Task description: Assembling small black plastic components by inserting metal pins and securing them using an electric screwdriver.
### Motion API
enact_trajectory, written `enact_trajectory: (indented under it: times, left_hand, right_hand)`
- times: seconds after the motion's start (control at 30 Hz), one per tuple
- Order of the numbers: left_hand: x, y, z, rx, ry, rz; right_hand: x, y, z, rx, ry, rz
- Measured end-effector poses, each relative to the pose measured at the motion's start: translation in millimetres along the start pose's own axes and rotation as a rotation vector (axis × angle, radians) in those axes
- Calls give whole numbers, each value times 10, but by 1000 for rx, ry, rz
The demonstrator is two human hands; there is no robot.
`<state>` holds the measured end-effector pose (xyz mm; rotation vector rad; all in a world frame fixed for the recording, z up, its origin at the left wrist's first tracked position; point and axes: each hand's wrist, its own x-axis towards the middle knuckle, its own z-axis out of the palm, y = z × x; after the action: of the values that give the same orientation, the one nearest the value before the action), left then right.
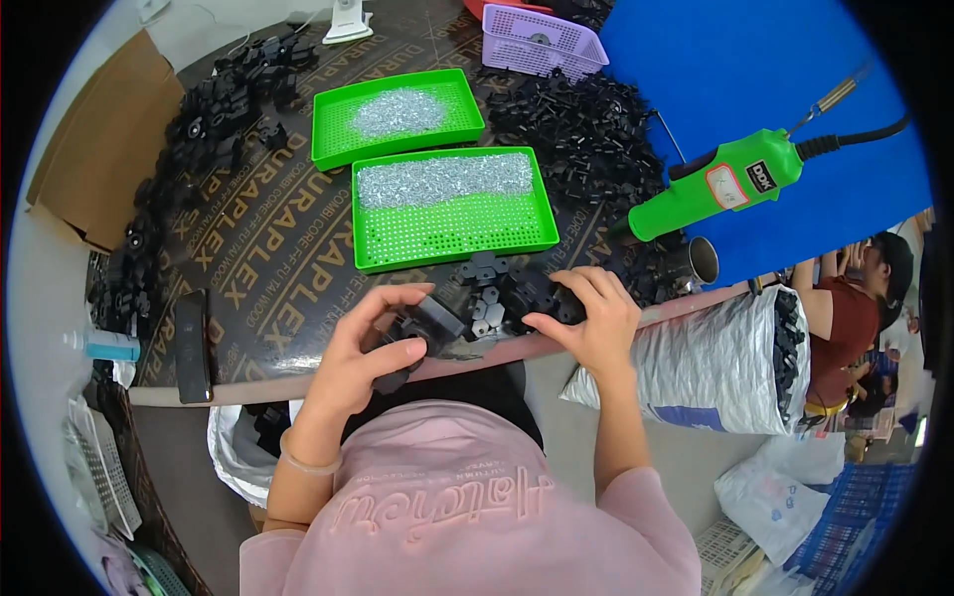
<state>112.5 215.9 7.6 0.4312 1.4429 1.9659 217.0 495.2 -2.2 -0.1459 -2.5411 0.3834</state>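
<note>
Near the table's front edge, my left hand is closed around a black plastic part with a blocky end, its thumb pressed on the near side. To its right, my right hand curls its thumb and fingers around a dark plastic piece, mostly hidden by the fingers. Between the hands lies a small heap of black plastic parts, with a few light grey pieces among them. Just beyond sits a green perforated tray, its far half covered with small silvery metal pieces that look like screws.
Behind it stands another green tray of silvery pieces. Black parts are piled right and left. A green electric screwdriver hangs at right, near a metal cup. A purple basket and a white sack flank the table.
</note>
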Motion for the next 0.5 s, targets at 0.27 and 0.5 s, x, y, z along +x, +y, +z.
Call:
enact_trajectory:
  times: [0.27,0.5]
  left_hand:
    - [17,-79,143,-446,-116,-212]
    - [61,-189,116,-518,-122,-264]
  right_hand:
    - [-182,-189,137,739,-130,179]
    - [-132,-387,193,915,-306,409]
